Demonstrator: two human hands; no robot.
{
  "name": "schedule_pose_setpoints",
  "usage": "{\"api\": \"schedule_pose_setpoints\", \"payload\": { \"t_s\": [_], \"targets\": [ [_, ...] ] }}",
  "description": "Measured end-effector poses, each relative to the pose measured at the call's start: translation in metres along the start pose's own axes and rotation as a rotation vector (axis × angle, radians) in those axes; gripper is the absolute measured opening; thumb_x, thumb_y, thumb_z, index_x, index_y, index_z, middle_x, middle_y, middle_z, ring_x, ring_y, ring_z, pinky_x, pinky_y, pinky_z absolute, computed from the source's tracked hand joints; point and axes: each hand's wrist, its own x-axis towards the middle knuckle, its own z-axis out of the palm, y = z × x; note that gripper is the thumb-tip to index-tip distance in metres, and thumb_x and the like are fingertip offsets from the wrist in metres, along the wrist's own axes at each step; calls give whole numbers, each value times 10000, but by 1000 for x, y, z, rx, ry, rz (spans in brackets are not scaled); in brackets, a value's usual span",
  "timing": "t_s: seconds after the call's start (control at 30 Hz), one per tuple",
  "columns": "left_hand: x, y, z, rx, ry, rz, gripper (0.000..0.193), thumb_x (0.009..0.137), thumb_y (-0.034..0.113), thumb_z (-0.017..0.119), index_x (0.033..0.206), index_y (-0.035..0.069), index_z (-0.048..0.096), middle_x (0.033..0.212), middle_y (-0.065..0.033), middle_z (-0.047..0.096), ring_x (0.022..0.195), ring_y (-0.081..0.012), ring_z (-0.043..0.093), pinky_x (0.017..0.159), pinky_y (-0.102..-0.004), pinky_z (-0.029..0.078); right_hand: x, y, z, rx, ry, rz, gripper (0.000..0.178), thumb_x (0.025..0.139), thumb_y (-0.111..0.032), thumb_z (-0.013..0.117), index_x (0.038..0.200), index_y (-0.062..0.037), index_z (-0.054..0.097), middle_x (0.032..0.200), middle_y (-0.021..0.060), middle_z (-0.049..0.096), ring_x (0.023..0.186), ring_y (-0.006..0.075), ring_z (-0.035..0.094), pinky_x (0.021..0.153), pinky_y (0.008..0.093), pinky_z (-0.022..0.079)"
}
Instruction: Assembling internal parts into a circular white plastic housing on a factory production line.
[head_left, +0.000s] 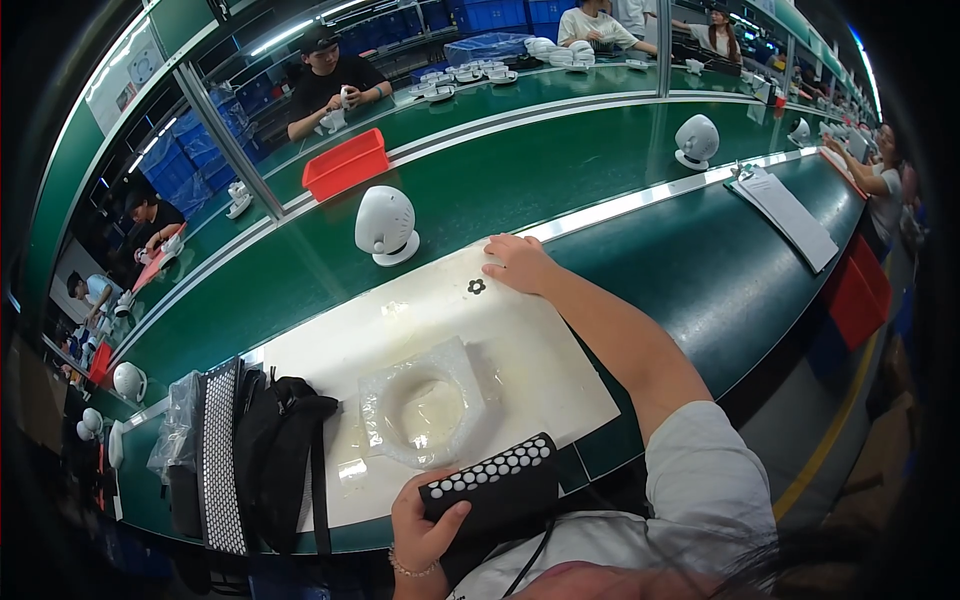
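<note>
My left hand (422,532), with a beaded bracelet at the wrist, is closed on the end of a black roll-shaped piece with white dots (495,480) at the near edge of the table. My right hand (520,265) reaches forward and lies with fingers spread on the far edge of a cream board (540,345). Just left of its fingers is a small black flower shape (476,287) on the board. Between my hands sits a white foam block (455,375) with a round hollow and shiny clear tape on it.
A black bag (275,450) and a white-dotted black strip (220,450) lie at left beside clear plastic (175,430). White round-headed devices (385,225) stand along the green conveyor (550,180). A clipboard with papers (785,215) lies right. Red bins and several people are beyond.
</note>
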Motion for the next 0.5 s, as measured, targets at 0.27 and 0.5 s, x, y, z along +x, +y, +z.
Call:
{"api": "schedule_pose_setpoints", "payload": {
  "t_s": [0.27,0.5],
  "targets": [
    [0,-1,-1,7,5,8,346,668,81,685,970,-33,560,926,-118,604,847,-185,576,762,-269,438,1,-2,0,-26,10,-14,431,843,-383,437,1178,-117,486,1327,89,365,1251,203,290,974,398,222],
    [1,-1,-1,26,0,23,355,664,84,689,975,-32,561,925,-117,602,844,-179,574,760,-263,437,1,-3,0,-29,7,-7,424,842,-377,441,1169,-111,495,1318,93,375,1246,206,295,973,398,222]
  ]
}}
